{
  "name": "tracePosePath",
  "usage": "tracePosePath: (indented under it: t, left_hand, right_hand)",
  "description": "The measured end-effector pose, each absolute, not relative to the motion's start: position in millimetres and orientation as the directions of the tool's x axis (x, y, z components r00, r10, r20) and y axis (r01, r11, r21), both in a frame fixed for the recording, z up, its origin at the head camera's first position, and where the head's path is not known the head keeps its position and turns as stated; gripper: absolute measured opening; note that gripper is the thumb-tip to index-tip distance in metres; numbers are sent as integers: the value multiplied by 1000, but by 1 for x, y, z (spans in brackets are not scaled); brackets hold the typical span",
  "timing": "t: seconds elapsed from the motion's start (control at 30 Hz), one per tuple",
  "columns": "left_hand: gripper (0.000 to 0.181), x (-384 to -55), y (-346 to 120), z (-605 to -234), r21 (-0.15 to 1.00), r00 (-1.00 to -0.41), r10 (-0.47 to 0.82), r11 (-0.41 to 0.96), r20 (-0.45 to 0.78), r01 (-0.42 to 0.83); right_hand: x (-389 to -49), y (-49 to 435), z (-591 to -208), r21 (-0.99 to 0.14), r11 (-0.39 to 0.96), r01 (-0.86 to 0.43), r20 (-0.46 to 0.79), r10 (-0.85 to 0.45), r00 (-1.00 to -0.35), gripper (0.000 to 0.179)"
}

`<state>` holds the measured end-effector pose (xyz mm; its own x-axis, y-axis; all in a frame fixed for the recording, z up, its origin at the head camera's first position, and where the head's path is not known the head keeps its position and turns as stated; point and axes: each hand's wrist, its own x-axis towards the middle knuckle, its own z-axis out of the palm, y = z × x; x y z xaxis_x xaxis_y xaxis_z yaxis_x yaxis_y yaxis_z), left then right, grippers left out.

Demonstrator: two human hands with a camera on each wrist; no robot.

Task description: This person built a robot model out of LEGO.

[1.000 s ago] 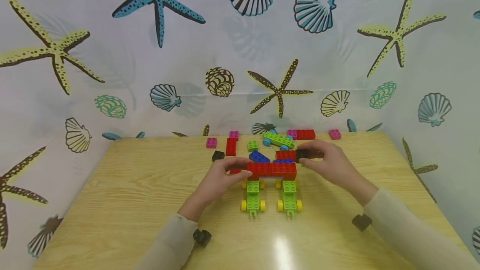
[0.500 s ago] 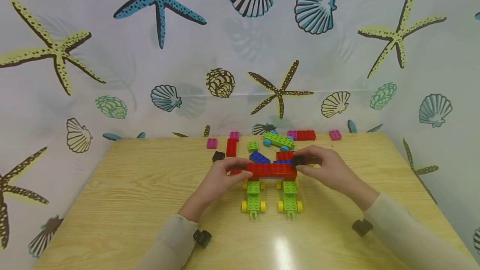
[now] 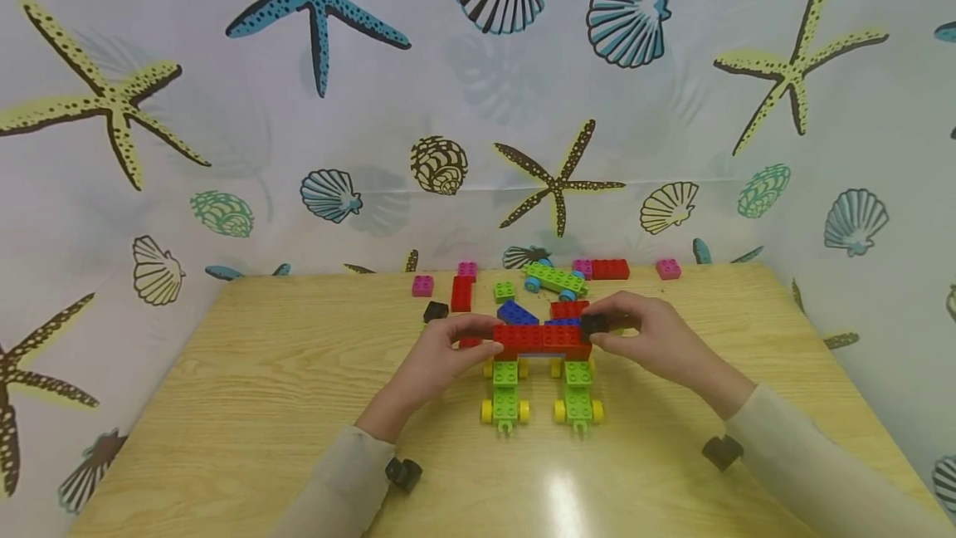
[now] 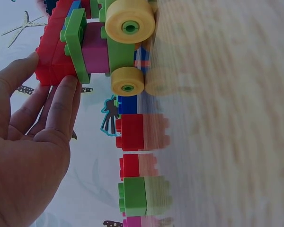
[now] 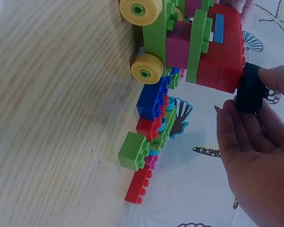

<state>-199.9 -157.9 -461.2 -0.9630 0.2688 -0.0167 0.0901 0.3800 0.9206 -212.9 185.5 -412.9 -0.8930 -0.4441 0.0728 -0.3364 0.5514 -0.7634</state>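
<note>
table (image 3: 299,388), head view: two green cars (image 3: 504,395) with yellow wheels stand side by side; a red row (image 3: 541,342) bridges them at their far ends.
left hand (image 3: 444,359): thumb and fingers hold the left end of the red row.
right hand (image 3: 660,337): thumb and fingers pinch a black block (image 3: 593,323) at the right end of the red row.
loose bricks (image 3: 517,314): scattered behind, with a blue-wheeled car (image 3: 554,278).
red end, left wrist view: thumb and fingertips lie on different faces, closed to brick width; a pink brick (image 4: 95,54) sits between green pieces below. probably light and stiff, but the tall stack may tip, so a low, steadying hold at the ends suits it.
black end, right wrist view: black block at the row's studded top; whether it is seated, cannot tell. likely hard, smooth, sturdy; best gripped by its sides, studs and underside left free.
</note>
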Motion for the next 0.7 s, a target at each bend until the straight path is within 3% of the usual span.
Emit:
tracePosePath:
  t: [0.7]
  left_hand:
    - [36, -198, -157, -458, 921, -964, 266, 379, -20, 86]
  right_hand:
    - [-216, 187, -409, -747, 564, -352, 51, -479, -877, 35]
